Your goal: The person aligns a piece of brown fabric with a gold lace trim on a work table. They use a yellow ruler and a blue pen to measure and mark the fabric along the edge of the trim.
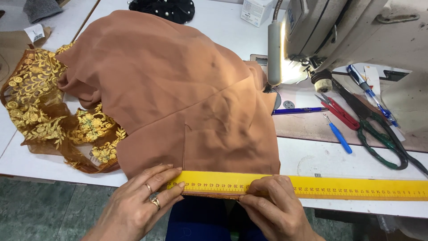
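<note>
Pretty bright and sharp overall. Got blown-out glare from the machine lamp, plus slight bending toward the edges.
</note>
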